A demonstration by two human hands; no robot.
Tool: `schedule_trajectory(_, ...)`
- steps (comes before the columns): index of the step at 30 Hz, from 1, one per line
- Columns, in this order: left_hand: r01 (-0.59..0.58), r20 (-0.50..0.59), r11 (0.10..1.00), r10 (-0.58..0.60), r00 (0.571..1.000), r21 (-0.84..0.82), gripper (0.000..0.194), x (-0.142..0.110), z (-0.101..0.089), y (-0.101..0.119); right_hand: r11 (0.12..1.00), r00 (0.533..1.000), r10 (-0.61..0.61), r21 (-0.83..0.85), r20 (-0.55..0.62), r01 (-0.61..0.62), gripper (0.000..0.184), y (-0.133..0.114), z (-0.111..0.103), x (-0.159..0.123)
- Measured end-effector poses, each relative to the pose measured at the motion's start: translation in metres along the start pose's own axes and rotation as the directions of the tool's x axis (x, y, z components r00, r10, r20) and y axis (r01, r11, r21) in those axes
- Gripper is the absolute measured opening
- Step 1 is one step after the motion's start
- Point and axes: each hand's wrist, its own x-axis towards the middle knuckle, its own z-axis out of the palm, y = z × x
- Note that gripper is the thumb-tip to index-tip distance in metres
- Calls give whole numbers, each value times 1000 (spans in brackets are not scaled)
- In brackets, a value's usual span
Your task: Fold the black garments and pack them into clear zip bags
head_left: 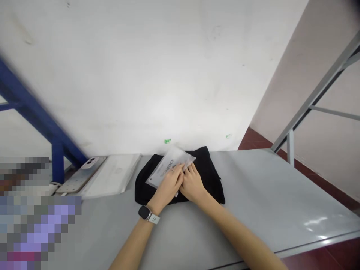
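Pressing with fingers spread, left hand [168, 186] and right hand [192, 183] flatten a light, slippery plastic bag [170, 165] on a soft black garment [210, 177]; best held by its edges.

the left hand [168, 184] (a smartwatch [144, 213] on its wrist) and right hand [191, 183] rest on a clear printed plastic bag [170, 167] atop a folded black garment [210, 176] on a grey table [267, 195].

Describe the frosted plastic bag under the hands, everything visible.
The translucent, frosted plastic bag is a flat, whitish rectangle with dark printed lettering near its left edge, only partly legible. It lies skewed on top of a folded black garment, its corners pointing diagonally. The left hand and right hand rest on its near part, hiding that section. Whether it holds anything cannot be told.
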Motion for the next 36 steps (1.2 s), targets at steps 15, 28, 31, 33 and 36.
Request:
schedule_trajectory(15, 2, -36, 995, 1, 999, 101, 37, -4, 13, 8, 955, 988, -136, 276, 73, 111, 39, 13, -6, -12)
schedule_trajectory(28, 3, -75, 990, 8, 997, 143, 31, 1, 5, 7, 987, 997, 73, 141, 29, -77, 42, 5, 15, 19)
schedule_trajectory(31, -31, 6, 965, 31, 1000, 259, 25, -3, -2, 11, 975, 985, 175, 141, -3, -172, 40, 8, 12, 12)
schedule_trajectory(33, -49, 63, 927, 27, 998, 372, 19, -7, -6, 13, 965, 979, 204, 166, -1, -201, 43, 16, 6, 5)
schedule_trajectory(36, -25, 66, 865, -10, 998, 501, 16, -11, -10, 15, 965, 991, 127, 228, 38, -133, 57, 29, -7, -6)
